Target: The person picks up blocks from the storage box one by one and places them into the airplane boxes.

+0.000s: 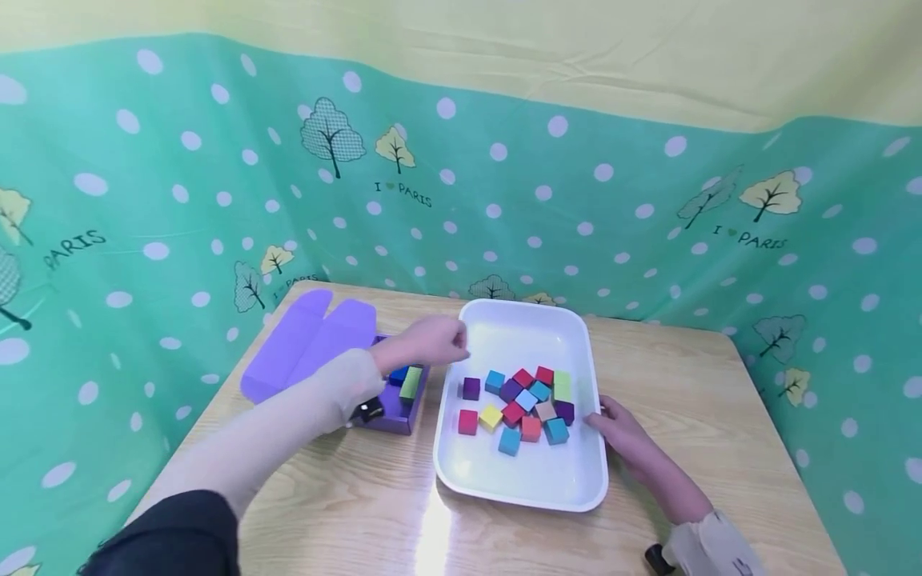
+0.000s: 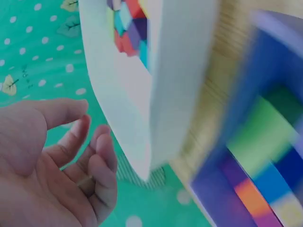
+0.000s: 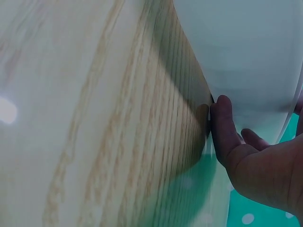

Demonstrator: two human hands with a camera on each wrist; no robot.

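Note:
My left hand [image 1: 432, 340] hovers by the left rim of a white tray [image 1: 519, 484], beside a purple box [image 1: 392, 424]. In the left wrist view the left hand [image 2: 71, 161] has loosely bent fingers, thumb and index tip close together, nothing between them. My right hand [image 1: 630, 440] grips the tray's right wall, one digit over the rim. Other fingers [image 3: 222, 118] touch the wall's outside in the right wrist view. Inside the tray lie loose coloured cubes, among them a yellow cube [image 1: 491, 417] and a dark purple cube [image 1: 471, 389]. The left forearm partly hides the box.
The box's purple lid [image 1: 310, 344] is folded back to the left. Inside the box are several blocks, including a light green block [image 1: 410, 384]. Everything stands on a wooden table [image 1: 677, 376], with a green dotted curtain [image 1: 504, 208] behind it.

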